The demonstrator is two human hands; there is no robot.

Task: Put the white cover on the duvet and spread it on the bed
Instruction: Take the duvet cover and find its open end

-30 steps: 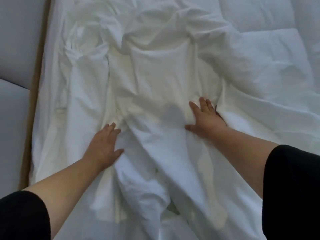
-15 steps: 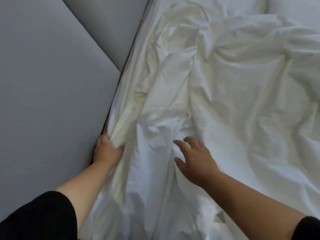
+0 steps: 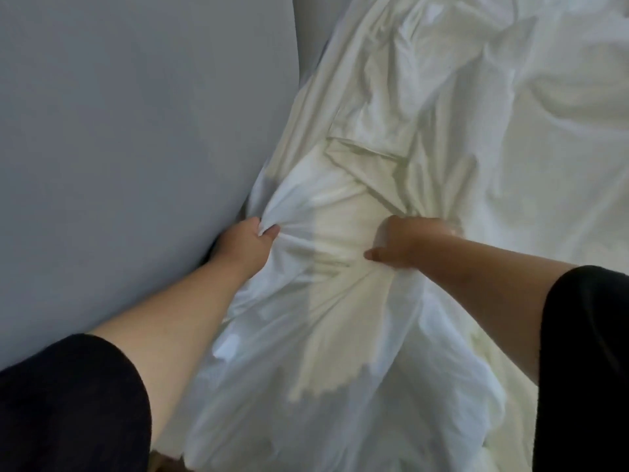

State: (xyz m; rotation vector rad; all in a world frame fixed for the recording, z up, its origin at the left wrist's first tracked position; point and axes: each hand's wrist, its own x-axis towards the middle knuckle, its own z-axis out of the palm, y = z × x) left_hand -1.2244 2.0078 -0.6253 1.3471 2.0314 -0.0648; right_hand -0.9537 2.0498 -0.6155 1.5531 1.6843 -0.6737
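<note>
The white cover [image 3: 343, 321] lies crumpled along the left side of the bed, bunched into folds that fan out between my hands. My left hand [image 3: 246, 245] grips a gathered fold at the cover's left edge, close to the grey panel. My right hand [image 3: 405, 243] clutches another bunch of the same cloth to the right, its fingers buried in the folds and the thumb pointing left. More rumpled white bedding [image 3: 551, 107] spreads over the far right; where cover ends and duvet begins I cannot tell.
A grey padded panel [image 3: 129, 124] fills the left of the view, tight against the bed's edge. A strip of brown floor [image 3: 166, 465] shows at the bottom beside my left sleeve.
Both hands went from lying flat on the cloth to grasping it. The left hand moved to the cover's edge by the panel, then the right hand closed on a bunch; the view swung left.
</note>
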